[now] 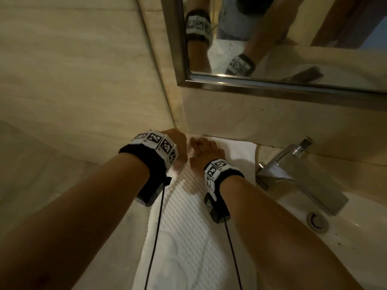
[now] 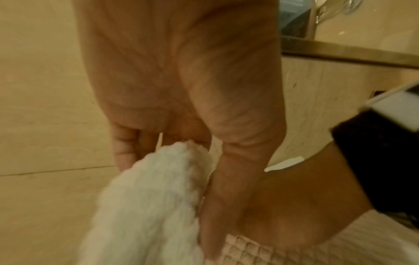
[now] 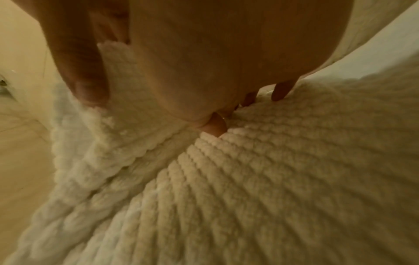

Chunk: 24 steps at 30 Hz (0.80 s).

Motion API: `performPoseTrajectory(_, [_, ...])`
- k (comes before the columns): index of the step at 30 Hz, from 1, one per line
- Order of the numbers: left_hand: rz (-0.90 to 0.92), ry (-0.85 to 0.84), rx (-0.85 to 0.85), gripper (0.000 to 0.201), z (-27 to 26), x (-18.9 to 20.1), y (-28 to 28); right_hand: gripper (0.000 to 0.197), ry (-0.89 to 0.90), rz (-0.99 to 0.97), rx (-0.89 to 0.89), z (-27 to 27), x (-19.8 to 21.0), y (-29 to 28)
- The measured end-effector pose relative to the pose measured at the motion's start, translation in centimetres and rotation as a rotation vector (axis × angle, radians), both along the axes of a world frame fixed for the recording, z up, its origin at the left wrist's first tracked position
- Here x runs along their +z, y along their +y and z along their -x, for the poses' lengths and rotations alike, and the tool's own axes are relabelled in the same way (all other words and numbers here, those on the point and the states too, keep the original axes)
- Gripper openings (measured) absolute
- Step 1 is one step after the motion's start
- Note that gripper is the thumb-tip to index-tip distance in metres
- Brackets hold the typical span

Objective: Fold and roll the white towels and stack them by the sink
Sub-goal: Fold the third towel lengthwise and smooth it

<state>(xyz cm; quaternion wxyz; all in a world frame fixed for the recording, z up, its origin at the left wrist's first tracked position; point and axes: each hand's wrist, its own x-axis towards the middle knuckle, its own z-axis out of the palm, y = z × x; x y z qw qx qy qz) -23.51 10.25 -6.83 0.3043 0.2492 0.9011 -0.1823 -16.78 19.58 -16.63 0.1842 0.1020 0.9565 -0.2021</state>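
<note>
A beige stone wall [image 1: 73, 70] is filling the left side of the head view, meeting a pale countertop [image 1: 62, 185] below it. Lying lengthwise along that countertop is a white waffle-weave towel [image 1: 184, 227], folded into a long strip that is running from the near edge up to the corner where the wall meets the backsplash. At the far end of the strip the person's left hand [image 1: 178, 147] is reaching down with its fingers curled; in the left wrist view those fingers [image 2: 127, 148] are closing around a bunched end of the towel [image 2: 147, 206], so the hand is gripping the fabric. Just beside it, to the right, the right hand [image 1: 206, 151] is sitting on the same end of the towel with its fingers bent down into the cloth. The right wrist view is showing the thumb [image 3: 77, 71] pressing on a folded-over flap while the fingertips [image 3: 281, 91] are digging into the ribbed surface [image 3: 272, 179], pinching the towel's edge between them. Both wrists are wearing black bands with square coded markers, and thin black cables are trailing back over the towel. Above the hands, a metal-framed mirror [image 1: 251, 82] is reflecting both banded wrists and a patch of white cloth. Farther right, a chrome faucet [image 1: 293, 168] is standing at the rim of a white sink [image 1: 356, 216], just beside the towel's right edge, and a round drain [image 1: 317, 221] is visible in the basin.
</note>
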Motion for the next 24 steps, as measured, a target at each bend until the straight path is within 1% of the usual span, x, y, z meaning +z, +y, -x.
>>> performPoseTrajectory(3, [0.045, -0.068, -0.025, 0.029, -0.8, 1.1, 0.0, 0.069, 0.001, -0.033, 0.008, 0.0, 0.3, -0.2])
performPoseTrajectory(5, [0.047, -0.082, -0.035, 0.030, -1.1, 1.7, -0.5, 0.067, -0.013, -0.055, 0.006, 0.1, 0.5, -0.3])
performPoseTrajectory(8, [-0.046, -0.008, 0.002, 0.024, -2.1, 2.8, -1.4, 0.067, -0.003, -0.085, -0.015, 0.0, 0.6, -0.8])
performPoseTrajectory(12, [-0.161, 0.001, 0.099, 0.034, -2.5, 3.7, -2.2, 0.069, 0.002, -0.086, -0.018, 0.0, 0.5, -1.1])
performPoseTrajectory(13, [-0.169, 0.004, 0.100, 0.033, -2.5, 3.6, -2.3, 0.070, 0.000, -0.088, -0.020, 0.0, 0.6, -1.2])
performPoseTrajectory(15, [-0.162, -0.011, 0.076, 0.023, -2.5, 3.2, -2.2, 0.071, -0.001, -0.098, -0.028, -0.1, 0.7, -1.5])
performPoseTrajectory(16, [-0.172, -0.010, 0.064, 0.027, -2.7, 3.2, -2.1, 0.071, 0.004, -0.103, -0.040, -0.2, 0.6, -1.5])
performPoseTrajectory(17, [-0.183, -0.001, 0.062, 0.034, -2.9, 3.3, -2.1, 0.071, 0.009, -0.102, -0.047, -0.3, 0.6, -1.6])
performPoseTrajectory(18, [-0.209, 0.013, 0.069, 0.036, -3.1, 3.4, -1.9, 0.071, 0.009, -0.104, -0.054, -0.3, 0.6, -1.6])
performPoseTrajectory(21, [-0.329, 0.127, 0.074, 0.033, -3.3, 3.6, -2.1, 0.069, 0.017, -0.096, -0.055, -0.2, 0.6, -1.6])
performPoseTrajectory(24, [-0.438, 0.223, 0.171, 0.037, -3.2, 4.7, -2.3, 0.069, 0.014, -0.108, -0.048, -0.1, 0.4, -1.8])
